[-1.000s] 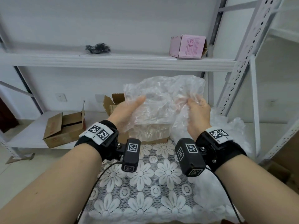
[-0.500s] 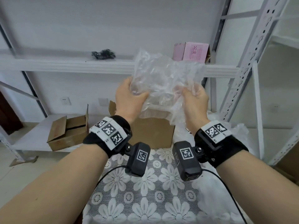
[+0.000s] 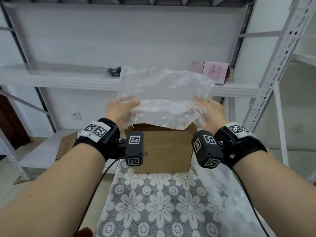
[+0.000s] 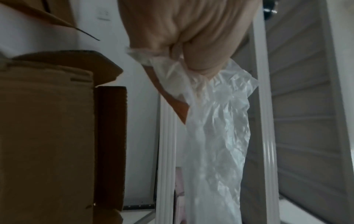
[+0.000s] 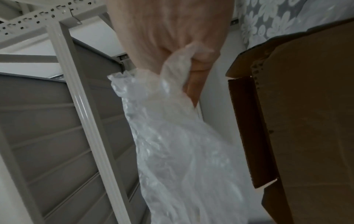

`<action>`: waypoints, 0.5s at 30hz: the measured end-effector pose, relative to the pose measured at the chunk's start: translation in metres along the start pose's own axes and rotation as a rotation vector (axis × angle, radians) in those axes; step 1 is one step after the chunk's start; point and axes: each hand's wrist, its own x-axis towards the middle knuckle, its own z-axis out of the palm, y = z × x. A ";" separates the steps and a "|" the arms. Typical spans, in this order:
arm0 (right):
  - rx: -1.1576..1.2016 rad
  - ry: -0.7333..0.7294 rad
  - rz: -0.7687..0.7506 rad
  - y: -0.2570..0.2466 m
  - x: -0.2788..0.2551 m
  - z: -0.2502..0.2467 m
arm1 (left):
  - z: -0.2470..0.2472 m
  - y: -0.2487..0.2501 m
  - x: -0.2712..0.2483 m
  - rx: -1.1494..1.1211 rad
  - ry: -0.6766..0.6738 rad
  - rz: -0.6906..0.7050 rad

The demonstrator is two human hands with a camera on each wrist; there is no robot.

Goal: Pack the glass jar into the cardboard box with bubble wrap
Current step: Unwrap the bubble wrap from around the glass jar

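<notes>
Wrap: crumpled clear bubble wrap sheet (image 3: 164, 98) held up above the box, stretched between both hands.
Left hand (image 3: 119, 113): pinching the sheet's 9 o'clock edge.
Right hand (image 3: 210, 115): fingers curled round its 3 o'clock edge.
Box: open brown cardboard box (image 3: 165, 149) on the white floral lace tablecloth (image 3: 159, 202), at 6 o'clock from the sheet.
Jar: not visible.

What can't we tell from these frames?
- Glass jar: visible in no view.
- Cardboard box interior: head view, hidden by the bubble wrap that the left hand and right hand hold above it.
- Pink carton print: too small.
</notes>
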 end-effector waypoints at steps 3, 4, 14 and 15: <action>0.011 -0.007 0.067 0.003 0.007 0.004 | -0.010 -0.008 0.010 -0.115 0.014 -0.139; 0.068 -0.013 0.102 0.005 0.013 0.005 | -0.012 -0.009 0.013 -0.175 0.014 -0.180; -0.392 -0.090 0.148 0.030 0.008 0.027 | -0.018 -0.022 0.033 -0.449 0.004 -0.311; -0.606 -0.177 0.103 0.034 0.004 0.029 | -0.018 -0.022 0.033 -0.438 0.007 -0.314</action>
